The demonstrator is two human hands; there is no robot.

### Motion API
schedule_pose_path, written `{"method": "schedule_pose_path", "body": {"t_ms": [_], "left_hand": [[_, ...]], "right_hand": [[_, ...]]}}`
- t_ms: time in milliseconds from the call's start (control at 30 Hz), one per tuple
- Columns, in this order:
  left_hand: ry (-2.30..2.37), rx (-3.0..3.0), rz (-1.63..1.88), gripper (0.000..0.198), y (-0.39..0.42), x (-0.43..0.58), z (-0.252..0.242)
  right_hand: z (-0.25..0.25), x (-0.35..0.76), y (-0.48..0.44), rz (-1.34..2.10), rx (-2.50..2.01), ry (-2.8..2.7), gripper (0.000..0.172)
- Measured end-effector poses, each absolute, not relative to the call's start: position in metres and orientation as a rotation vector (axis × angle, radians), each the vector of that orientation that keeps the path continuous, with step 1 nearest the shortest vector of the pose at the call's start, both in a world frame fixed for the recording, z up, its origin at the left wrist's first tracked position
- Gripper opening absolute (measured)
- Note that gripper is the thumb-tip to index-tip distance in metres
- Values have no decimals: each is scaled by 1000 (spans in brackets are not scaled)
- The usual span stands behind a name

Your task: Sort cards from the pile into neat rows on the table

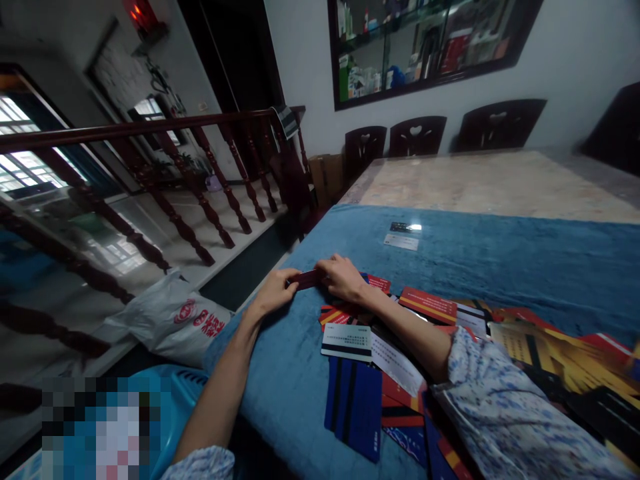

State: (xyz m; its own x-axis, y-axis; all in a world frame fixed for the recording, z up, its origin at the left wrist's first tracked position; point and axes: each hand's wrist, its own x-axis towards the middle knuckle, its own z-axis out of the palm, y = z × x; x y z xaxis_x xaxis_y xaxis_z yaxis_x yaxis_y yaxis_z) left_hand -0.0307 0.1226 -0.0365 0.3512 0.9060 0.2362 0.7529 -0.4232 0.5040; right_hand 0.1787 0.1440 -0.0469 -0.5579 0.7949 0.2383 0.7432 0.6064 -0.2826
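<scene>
A dark red card (307, 280) is held level between the two hands, just above or on the blue cloth (525, 260) near the left edge of the bench (450, 180); whether it is touched by the cloth underneath cannot be told, nor whether more than one card is held. Its left end is pinched between the thumb and fingers of the left hand (275, 291). Its right end is gripped by the right hand (343, 277), whose fingers are bent and partly hidden behind its own back.

Beneath and beside the right forearm, a loose spread of cards is seen. A pale grey-green card (347, 333) with a black stripe is laid partly over a white printed card (397, 363), and blue striped cards (365, 413) are placed below them. A red card (427, 305) with a yellow band is set beyond the forearm, and gold cards (565, 357) are heaped toward the right. Well apart from the spread, a black card (406, 227) and a silvery card (401, 242) are laid close together, beyond the hands. On the left, a white plastic bag (175, 323) is marked with red print.
</scene>
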Motion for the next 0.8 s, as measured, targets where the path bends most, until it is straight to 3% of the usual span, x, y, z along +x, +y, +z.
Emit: {"method": "schedule_pose_path", "body": {"t_ms": [200, 500, 800], "left_hand": [[1488, 2391, 704, 19, 124, -28, -39], [1524, 2378, 927, 15, 129, -15, -43], [1405, 2098, 1198, 32, 132, -6, -47]], "right_hand": [[-47, 179, 145, 242, -1303, -2491, 19], [-40, 179, 151, 280, -1192, -2209, 19], [-32, 182, 143, -150, -1128, -2383, 27]]}}
